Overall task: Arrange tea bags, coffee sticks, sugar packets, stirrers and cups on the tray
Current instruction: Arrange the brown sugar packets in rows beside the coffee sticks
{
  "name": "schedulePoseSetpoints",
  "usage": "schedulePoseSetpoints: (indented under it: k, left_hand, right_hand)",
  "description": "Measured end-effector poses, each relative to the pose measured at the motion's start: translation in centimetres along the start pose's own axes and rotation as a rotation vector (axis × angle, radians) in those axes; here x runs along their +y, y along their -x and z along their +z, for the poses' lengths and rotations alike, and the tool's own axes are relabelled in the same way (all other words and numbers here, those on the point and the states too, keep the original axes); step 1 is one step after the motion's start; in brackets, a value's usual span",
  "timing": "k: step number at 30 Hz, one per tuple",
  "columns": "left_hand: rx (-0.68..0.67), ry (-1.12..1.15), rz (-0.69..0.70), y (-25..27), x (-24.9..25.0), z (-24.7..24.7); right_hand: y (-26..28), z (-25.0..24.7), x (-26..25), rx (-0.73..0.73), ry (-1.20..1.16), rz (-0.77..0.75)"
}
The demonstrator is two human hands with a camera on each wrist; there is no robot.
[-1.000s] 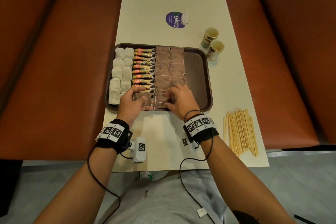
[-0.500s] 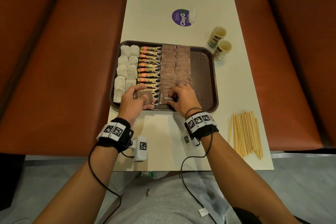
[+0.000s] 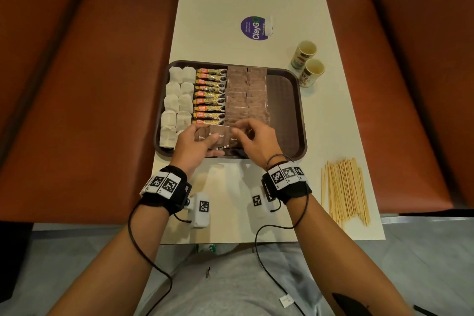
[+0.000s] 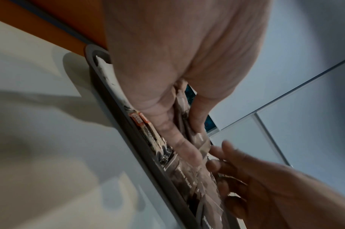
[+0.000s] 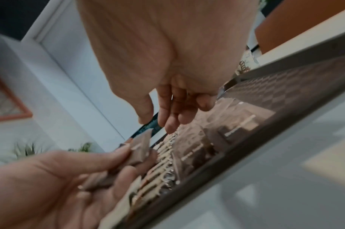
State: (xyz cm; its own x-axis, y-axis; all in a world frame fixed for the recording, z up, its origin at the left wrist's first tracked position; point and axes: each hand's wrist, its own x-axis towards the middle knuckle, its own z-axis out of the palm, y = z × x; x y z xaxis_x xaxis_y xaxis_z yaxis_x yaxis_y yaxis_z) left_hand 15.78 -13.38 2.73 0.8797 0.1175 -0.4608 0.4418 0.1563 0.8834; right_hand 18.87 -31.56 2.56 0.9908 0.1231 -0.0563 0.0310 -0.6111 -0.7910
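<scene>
A brown tray holds white tea bags on the left, coffee sticks beside them and rows of brown sugar packets in the middle. Over the tray's front edge my left hand grips a small stack of brown sugar packets between thumb and fingers; the left wrist view shows this stack of sugar packets too. My right hand hovers just right of that stack, fingers loosely curved and holding nothing. In the right wrist view the right hand is just above the held packets.
Two paper cups stand on the table right of the tray's far corner. A pile of wooden stirrers lies at the front right. A round purple sticker is farther back. The tray's right strip is bare. Orange benches flank the table.
My right hand has lifted off the packets at the tray's front and come toward the stack in my left hand. My left hand has raised that stack slightly.
</scene>
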Motion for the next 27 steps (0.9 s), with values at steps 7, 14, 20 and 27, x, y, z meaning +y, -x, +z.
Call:
schedulePoseSetpoints:
  k: [7, 14, 20, 27]
  left_hand:
    - [-0.055, -0.008, 0.017, 0.1, 0.3, 0.5]
    - [0.114, -0.123, 0.022, -1.0, -0.6, -1.6]
    - [0.104, -0.168, 0.06, -1.1, -0.8, -1.6]
    - [0.086, -0.148, 0.072, -1.3, -1.4, -1.2]
  right_hand:
    - [-0.8, -0.4, -1.0, -0.051, -0.162, 0.076]
    - [-0.7, -0.6, 1.4, -0.042, 0.014, 0.126]
    - [-0.2, 0.9, 2.2, -0.051, 0.248, 0.063]
    - [-0.1, 1.3, 2.8, 0.044, 0.327, -0.021]
